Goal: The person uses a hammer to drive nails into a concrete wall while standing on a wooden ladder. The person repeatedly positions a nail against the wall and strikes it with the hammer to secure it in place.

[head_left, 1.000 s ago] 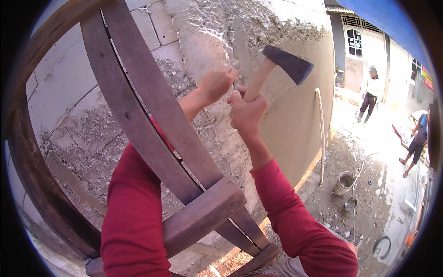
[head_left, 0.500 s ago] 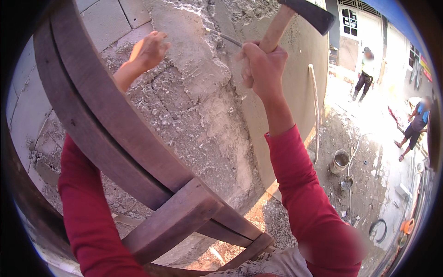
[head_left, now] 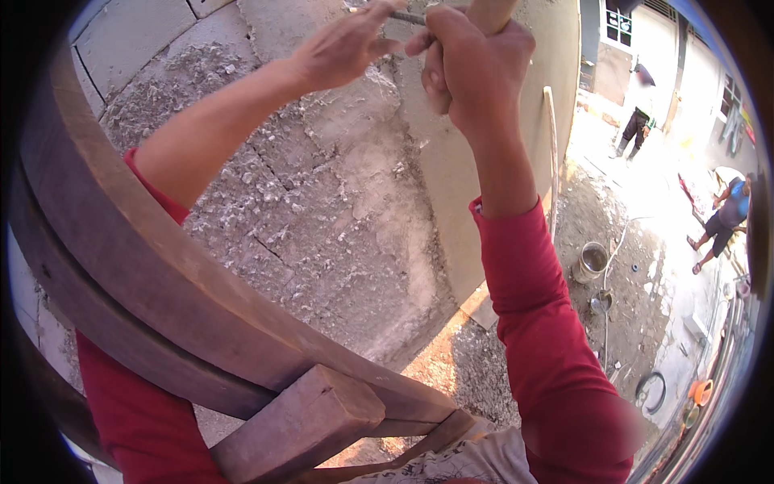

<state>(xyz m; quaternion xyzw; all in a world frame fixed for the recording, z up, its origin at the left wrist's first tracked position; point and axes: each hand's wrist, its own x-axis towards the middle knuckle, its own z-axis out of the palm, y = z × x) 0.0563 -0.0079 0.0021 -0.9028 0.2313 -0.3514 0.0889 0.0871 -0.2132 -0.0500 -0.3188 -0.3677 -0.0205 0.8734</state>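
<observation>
My right hand (head_left: 484,73) is wrapped round the wooden handle of a hatchet (head_left: 490,12); its head lies beyond the upper edge. A thin metal rod (head_left: 409,17) sticks out leftward from the same hand's fingers. Close to the rod's left end is my left hand (head_left: 343,48), its fingers stretched and thumb apart; whether they touch the rod I cannot tell. Behind both hands stands a wall, with a rough, chipped patch (head_left: 322,194) on the left and smooth grey plaster (head_left: 459,210) on the right.
A dark wooden frame (head_left: 185,266) crosses in front, with my left arm passing behind it. Down on the right are a bucket (head_left: 593,260), a hose (head_left: 606,323) and a leaning stick (head_left: 552,161). One person (head_left: 637,109) stands farther off; another (head_left: 726,214) is at the right edge.
My left hand has moved right and up, from the rough wall to near the rod. My right hand has risen in view, taking the hatchet's head out of sight.
</observation>
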